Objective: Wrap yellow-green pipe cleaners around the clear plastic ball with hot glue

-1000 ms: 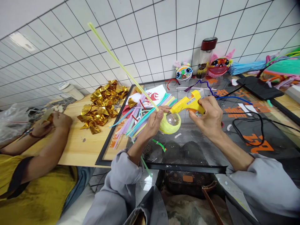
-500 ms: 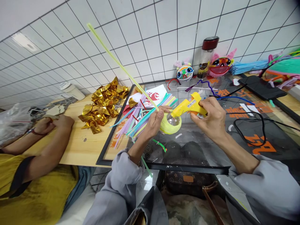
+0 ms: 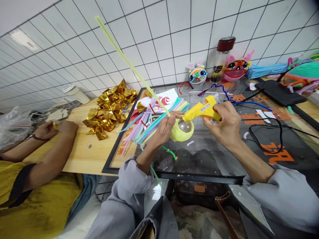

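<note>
My left hand (image 3: 165, 127) is closed around the side of a clear round ball (image 3: 185, 126), whose lower part is wrapped in yellow pipe cleaner coils (image 3: 181, 135). From these fingers a long, straight yellow pipe cleaner (image 3: 132, 66) sticks up to the left. In my right hand (image 3: 225, 124) is a yellow hot glue gun (image 3: 200, 109), gripped by its handle. Its nozzle points left at the ball's upper rim, close to my left fingertips. Whether the tip touches the coils, I cannot tell.
Loose pastel pipe cleaners (image 3: 149, 127) lie left of the ball. Crumpled gold foil (image 3: 109, 109) is farther left, near a co-worker's hands (image 3: 58, 129). Behind stand a bottle (image 3: 221, 59) and two decorated animal faces (image 3: 197, 75). A black cable (image 3: 279, 132) loops at right.
The camera view has shifted slightly. Both hands keep their holds, and the glue gun's nozzle stays by the ball's rim with hardly any movement.
</note>
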Available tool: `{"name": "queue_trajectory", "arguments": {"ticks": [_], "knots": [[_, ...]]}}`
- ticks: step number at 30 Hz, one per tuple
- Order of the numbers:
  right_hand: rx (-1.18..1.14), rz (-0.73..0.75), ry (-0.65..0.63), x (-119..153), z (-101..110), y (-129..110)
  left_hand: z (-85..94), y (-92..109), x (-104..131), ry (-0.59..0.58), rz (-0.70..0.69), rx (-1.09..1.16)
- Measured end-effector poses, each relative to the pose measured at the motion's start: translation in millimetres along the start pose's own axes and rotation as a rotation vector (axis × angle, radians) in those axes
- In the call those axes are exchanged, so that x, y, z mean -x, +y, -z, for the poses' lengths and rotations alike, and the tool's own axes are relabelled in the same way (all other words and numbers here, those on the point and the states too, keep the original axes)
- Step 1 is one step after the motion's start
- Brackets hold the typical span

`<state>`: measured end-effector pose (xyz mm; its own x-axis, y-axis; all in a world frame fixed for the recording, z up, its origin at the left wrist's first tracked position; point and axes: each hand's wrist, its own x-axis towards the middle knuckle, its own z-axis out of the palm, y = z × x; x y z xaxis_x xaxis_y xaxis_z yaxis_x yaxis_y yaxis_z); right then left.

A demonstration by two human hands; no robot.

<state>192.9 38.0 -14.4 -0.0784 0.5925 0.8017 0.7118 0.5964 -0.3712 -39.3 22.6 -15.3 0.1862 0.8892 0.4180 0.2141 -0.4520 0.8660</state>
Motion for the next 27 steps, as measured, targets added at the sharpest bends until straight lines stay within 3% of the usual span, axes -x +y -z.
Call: {"name": "queue_trajectory", "arguments": {"ticks": [27], "knots": [[-0.066,0.04,-0.068,-4.1,7.7,6.3,1.4,2.2,1.2,-0.011,-0.002,-0.007]]}}
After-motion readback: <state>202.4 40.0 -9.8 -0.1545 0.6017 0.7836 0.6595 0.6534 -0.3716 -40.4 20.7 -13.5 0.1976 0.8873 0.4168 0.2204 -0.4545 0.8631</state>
